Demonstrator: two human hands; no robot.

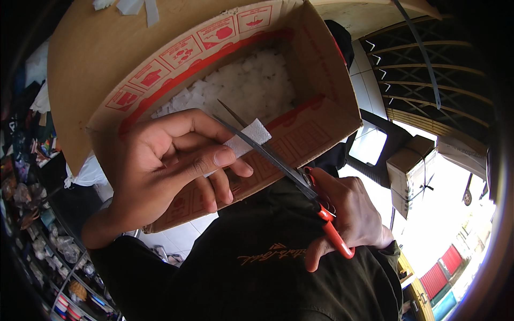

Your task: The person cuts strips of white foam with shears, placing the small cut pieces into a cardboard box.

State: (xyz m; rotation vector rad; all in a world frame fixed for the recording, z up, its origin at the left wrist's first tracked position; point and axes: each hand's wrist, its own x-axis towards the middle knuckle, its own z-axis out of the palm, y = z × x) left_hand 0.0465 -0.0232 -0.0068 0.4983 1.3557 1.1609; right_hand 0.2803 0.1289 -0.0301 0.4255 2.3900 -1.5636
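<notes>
Between the thumb and fingers of my left hand [176,155] is a strip of thin white foam [258,132], its free end sticking out to the right. My right hand [350,208] grips red-handled scissors [286,167]. The scissors' blades are parted, and the foam strip lies between them near its end. Both hands are above a cardboard box [350,101] with red printing, close to its near side. Inside the box lie many small white cut pieces [243,80]. My left hand hides part of the box's left side.
White strips [140,8] lie on the brown tabletop [75,64] beyond the box. Packed shelves [59,257] stand at the left. On the right are a strapped carton [411,168] and a dark lattice gate [428,80].
</notes>
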